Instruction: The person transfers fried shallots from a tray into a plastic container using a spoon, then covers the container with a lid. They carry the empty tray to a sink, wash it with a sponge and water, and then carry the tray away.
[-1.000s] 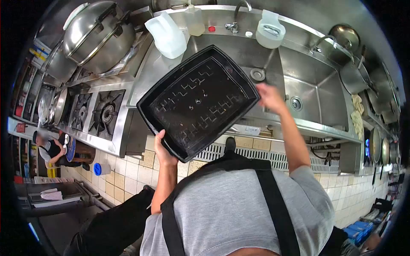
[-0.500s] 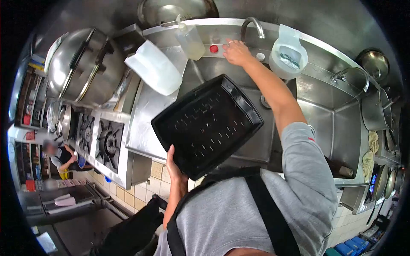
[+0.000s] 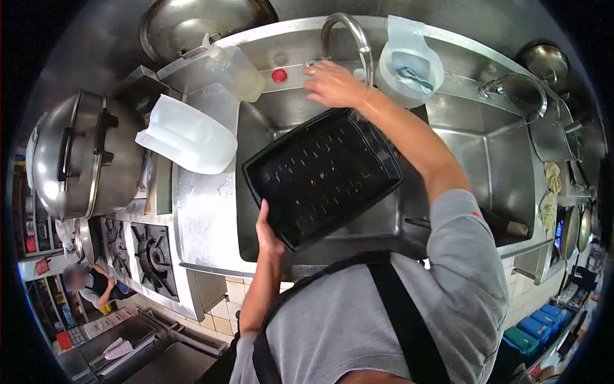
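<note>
My left hand [image 3: 269, 233] grips the near-left edge of a black rectangular tray [image 3: 320, 173], with the thumb over the rim. The tray is tilted over the left basin of the steel sink [image 3: 384, 217], and its base has rows of short pale marks or slots. Beyond the tray's far edge, my right hand [image 3: 332, 84] reaches out with fingers apart, holding nothing visible. It is at the base of the curved tap [image 3: 345, 22], where a small metal tap handle [image 3: 311, 63] shows by the fingertips. The tap's spout comes down at my right wrist.
A red cap [image 3: 279, 75], a pump bottle [image 3: 236, 72] and a cut white plastic jug [image 3: 188, 137] sit left of the tap. A translucent container [image 3: 410, 70] holding a cloth stands right of it. Gas burners [image 3: 153, 256] and another person [image 3: 96, 285] are at the left.
The view has shifted, and the tray now sits farther over the basin. My right hand has drawn back slightly at the tap, whose spout now hangs at my wrist.
</note>
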### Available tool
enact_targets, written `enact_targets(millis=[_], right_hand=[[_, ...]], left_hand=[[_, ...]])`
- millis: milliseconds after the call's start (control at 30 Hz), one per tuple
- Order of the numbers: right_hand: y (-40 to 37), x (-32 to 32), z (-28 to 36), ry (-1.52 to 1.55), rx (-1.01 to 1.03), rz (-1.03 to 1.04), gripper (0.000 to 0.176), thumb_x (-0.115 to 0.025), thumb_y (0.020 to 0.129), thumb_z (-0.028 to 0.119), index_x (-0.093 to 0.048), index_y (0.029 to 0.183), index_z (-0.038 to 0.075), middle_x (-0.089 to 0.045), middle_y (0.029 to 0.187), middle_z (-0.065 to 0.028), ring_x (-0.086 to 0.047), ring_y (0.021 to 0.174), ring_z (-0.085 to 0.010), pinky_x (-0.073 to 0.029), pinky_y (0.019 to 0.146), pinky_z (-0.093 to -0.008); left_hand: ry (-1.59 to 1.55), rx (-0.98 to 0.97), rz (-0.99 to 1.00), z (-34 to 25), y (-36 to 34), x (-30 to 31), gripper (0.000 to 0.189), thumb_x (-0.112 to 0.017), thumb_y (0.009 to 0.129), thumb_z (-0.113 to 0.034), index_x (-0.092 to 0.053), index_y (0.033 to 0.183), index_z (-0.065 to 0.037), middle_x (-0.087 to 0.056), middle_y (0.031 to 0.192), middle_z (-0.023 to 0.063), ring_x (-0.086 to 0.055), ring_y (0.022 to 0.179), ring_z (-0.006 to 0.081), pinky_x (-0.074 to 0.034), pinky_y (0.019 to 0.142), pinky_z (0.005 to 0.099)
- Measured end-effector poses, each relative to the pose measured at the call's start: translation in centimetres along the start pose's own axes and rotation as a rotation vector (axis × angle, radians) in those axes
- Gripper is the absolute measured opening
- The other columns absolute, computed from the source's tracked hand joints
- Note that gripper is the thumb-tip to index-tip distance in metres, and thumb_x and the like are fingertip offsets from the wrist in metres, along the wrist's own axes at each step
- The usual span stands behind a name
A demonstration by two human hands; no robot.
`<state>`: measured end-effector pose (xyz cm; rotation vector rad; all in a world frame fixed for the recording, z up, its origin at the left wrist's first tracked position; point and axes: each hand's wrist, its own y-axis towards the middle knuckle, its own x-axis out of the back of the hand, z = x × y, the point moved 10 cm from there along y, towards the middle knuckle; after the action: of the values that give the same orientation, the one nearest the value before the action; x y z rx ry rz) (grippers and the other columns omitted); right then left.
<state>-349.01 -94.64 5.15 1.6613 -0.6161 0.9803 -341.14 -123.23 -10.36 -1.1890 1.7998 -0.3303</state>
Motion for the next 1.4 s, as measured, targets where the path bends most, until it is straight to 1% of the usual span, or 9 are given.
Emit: enact_targets(millis=[200,300,500,600,733,833,1033,1300,1400], right_hand=[[-9.1,12.6,-4.9,-0.354,-0.515,0.012,0.032,-0.052,0.083,0.028,-0.064,0.106,0.009,-0.061,0.114,-0.0117,-0.059,0.102,-0.0306,-0.047,0.086,-0.0433],[-13.8,11.5,-8.7,-0.322,-0.785,0.189,0.037,-0.055,0.081,0.028,-0.063,0.112,0.009,-0.061,0.117,-0.0133,-0.059,0.102,-0.0345,-0.046,0.088,-0.0434],[-14.2,9.9,-11.7,-0.065,-0.831,0.448,0.043,-0.06,0.082,0.033,-0.061,0.117,0.009,-0.063,0.112,-0.019,-0.059,0.103,-0.0337,-0.046,0.089,-0.04],[-17.5,14.5,-15.3,-0.018,-0.972,-0.125,0.04,-0.06,0.084,0.033,-0.061,0.114,0.007,-0.065,0.104,-0.0188,-0.062,0.098,-0.0322,-0.048,0.084,-0.0381],[-13.3,19.8,-6.0,0.15,-0.924,-0.314,0.035,-0.063,0.084,0.028,-0.061,0.109,0.005,-0.065,0.101,-0.0167,-0.063,0.095,-0.0306,-0.048,0.082,-0.0369],[-13.4,14.2,0.5,-0.017,-0.748,-0.255,0.029,-0.063,0.08,0.022,-0.059,0.103,0.005,-0.061,0.103,-0.0162,-0.058,0.098,-0.0349,-0.048,0.083,-0.0409],[-15.5,-6.1,8.2,0.37,-0.928,0.027,0.028,-0.065,0.079,0.024,-0.058,0.098,0.005,-0.058,0.108,-0.0171,-0.054,0.107,-0.0364,-0.042,0.093,-0.0445],[-13.7,-4.5,18.0,0.494,-0.353,0.267,0.033,-0.068,0.075,0.024,-0.057,0.104,0.013,-0.043,0.135,-0.017,-0.04,0.128,-0.0385,-0.032,0.105,-0.0477],[-21.7,-6.1,9.4,0.4,-0.712,0.064,0.027,-0.072,0.07,0.025,-0.063,0.095,0.018,-0.05,0.127,-0.0161,-0.048,0.116,-0.0373,-0.04,0.097,-0.0442]], left_hand=[[0.13,-0.058,0.008,0.4,5.3,-0.4,0.065,-0.049,0.091,-0.05,-0.043,0.134,-0.001,-0.051,0.131,0.0126,-0.049,0.118,0.027,-0.035,0.104,0.0366],[0.043,-0.004,0.123,1.9,6.6,-1.6,0.062,-0.048,0.091,-0.05,-0.047,0.13,-0.002,-0.055,0.125,0.0124,-0.054,0.112,0.0262,-0.04,0.099,0.0368],[0.036,0.102,0.203,3.8,6.5,-2.3,0.062,-0.046,0.091,-0.051,-0.049,0.128,-0.002,-0.057,0.123,0.0143,-0.057,0.11,0.0284,-0.043,0.097,0.0399],[-0.005,0.153,0.277,4.4,7.0,-2.1,0.062,-0.044,0.092,-0.052,-0.049,0.129,-0.003,-0.057,0.123,0.015,-0.057,0.11,0.0296,-0.043,0.097,0.0424],[0.033,0.138,0.231,3.3,4.8,-3.2,0.062,-0.043,0.092,-0.052,-0.049,0.129,-0.003,-0.057,0.123,0.0156,-0.056,0.11,0.0302,-0.044,0.096,0.0431],[0.061,0.121,0.229,3.2,4.6,-3.9,0.061,-0.042,0.092,-0.051,-0.049,0.128,-0.003,-0.058,0.122,0.0158,-0.057,0.109,0.0303,-0.044,0.097,0.0424],[0.194,0.099,0.255,4.2,5.0,-4.9,0.054,-0.048,0.092,-0.047,-0.053,0.124,-0.004,-0.06,0.117,0.0133,-0.059,0.106,0.0256,-0.047,0.092,0.04],[0.084,0.001,0.212,0.3,5.7,-3.3,0.054,-0.047,0.093,-0.047,-0.053,0.123,-0.003,-0.06,0.116,0.0111,-0.059,0.106,0.025,-0.047,0.091,0.0394],[0.154,-0.023,0.188,-0.2,6.7,-2.2,0.054,-0.051,0.092,-0.044,-0.05,0.126,-0.002,-0.059,0.119,0.0119,-0.058,0.105,0.0252,-0.046,0.091,0.0371]])
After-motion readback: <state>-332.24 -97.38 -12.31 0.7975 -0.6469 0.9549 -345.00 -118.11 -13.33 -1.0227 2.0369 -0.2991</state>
